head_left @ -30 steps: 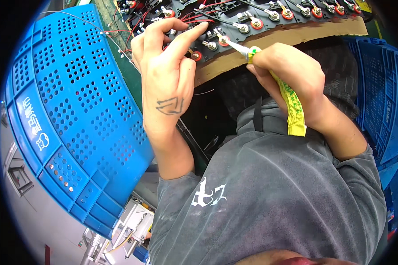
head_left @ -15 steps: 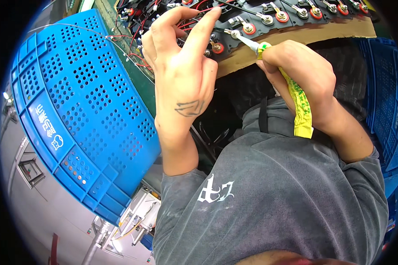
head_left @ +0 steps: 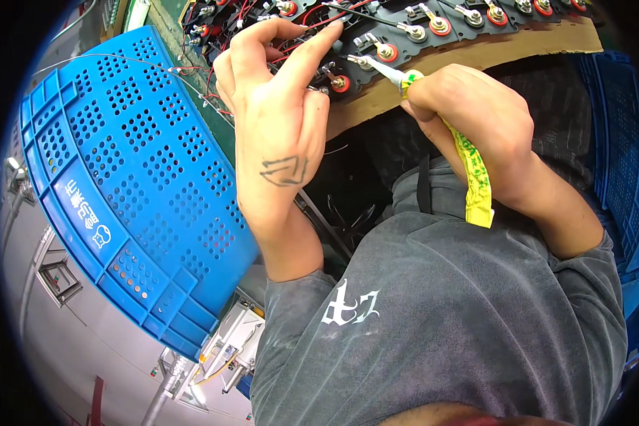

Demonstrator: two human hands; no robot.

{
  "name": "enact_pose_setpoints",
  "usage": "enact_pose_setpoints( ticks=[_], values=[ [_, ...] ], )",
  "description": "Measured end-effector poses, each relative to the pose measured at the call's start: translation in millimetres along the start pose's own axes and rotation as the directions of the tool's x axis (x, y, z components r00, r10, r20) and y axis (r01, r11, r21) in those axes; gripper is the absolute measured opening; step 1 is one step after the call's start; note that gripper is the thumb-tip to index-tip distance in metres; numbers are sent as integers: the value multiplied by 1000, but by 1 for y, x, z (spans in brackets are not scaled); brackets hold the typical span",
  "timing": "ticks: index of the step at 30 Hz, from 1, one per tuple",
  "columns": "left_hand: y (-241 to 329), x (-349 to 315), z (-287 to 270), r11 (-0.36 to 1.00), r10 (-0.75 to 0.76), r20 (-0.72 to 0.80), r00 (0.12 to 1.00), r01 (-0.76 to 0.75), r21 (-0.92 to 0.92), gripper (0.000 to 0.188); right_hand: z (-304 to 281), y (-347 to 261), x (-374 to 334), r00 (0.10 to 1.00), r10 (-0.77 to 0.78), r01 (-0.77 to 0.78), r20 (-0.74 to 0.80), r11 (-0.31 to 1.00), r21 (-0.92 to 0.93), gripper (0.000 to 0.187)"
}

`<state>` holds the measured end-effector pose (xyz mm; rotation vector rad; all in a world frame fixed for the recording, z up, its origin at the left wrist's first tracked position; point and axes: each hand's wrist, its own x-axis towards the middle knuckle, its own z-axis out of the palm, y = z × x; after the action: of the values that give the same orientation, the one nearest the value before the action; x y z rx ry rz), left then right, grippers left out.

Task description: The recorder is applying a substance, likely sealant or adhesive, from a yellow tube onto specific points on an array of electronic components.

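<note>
My right hand [head_left: 476,110] is closed around a flattened yellow squeeze tube [head_left: 478,181] with green print, its tail hanging below the fist. Its pale tapered nozzle [head_left: 385,70] reaches left to a metal bolt terminal [head_left: 360,62] on the near edge of a black module with terminals [head_left: 419,50]. Over the module's left part is my left hand [head_left: 280,106], back upward, with index finger stretched out and other fingers bent and apart. Its fingertips are among thin red and black wires [head_left: 309,28]; I see nothing gripped, though part of the palm side is hidden.
Brown cardboard [head_left: 468,64] edges the module's near side. A large perforated blue plastic crate [head_left: 142,192] stands at the left; more blue crates [head_left: 625,149] are at the right. A thin cable [head_left: 121,57] runs across the left crate's far end. White metal equipment [head_left: 234,341] stands lower left.
Both hands have shifted slightly left. The nozzle has stayed at the same bolt terminal, while the whole view has moved a little.
</note>
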<state>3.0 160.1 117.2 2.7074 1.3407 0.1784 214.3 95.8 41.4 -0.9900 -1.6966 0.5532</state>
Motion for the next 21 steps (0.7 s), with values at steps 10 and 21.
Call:
enact_pose_setpoints(
  ticks=[10,21],
  values=[
    [0,0,-2,1000,-2,8,1000,2,-9,67,3,-1,-1,1000,15,-15,2,1000,12,21],
    [8,4,-7,1000,-1,35,999,1,13,63,0,-4,1,1000,-6,6,16,1000,16,26]
  ],
)
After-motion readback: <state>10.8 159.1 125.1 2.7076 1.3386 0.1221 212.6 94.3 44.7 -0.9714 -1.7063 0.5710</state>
